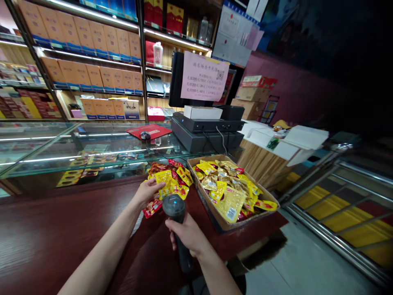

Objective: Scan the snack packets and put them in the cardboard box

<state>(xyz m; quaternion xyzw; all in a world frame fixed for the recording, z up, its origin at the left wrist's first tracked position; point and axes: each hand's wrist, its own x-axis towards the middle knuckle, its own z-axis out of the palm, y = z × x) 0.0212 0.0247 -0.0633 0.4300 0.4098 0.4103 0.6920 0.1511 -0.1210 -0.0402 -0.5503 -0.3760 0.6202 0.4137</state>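
Observation:
My right hand (187, 234) is wrapped around the handle of a dark barcode scanner (173, 207), its head tilted up toward the pile. With the fingers of my left hand (147, 192) I pinch the edge of a yellow snack packet (163, 178). That packet lies at the front left of a loose pile of red and yellow snack packets (184, 176) on the dark red wooden counter (76, 229). A red packet (152, 208) rests just below my left hand. To the right, a cardboard box (211, 211) holds many yellow, gold and red packets.
Behind the pile stand a glass display case (92, 141), a black cash drawer (202, 137) and a monitor with a pink paper sign (204, 78). A mouse (145, 135) sits on a red mat (159, 130). Metal railing (337, 196) runs along the right.

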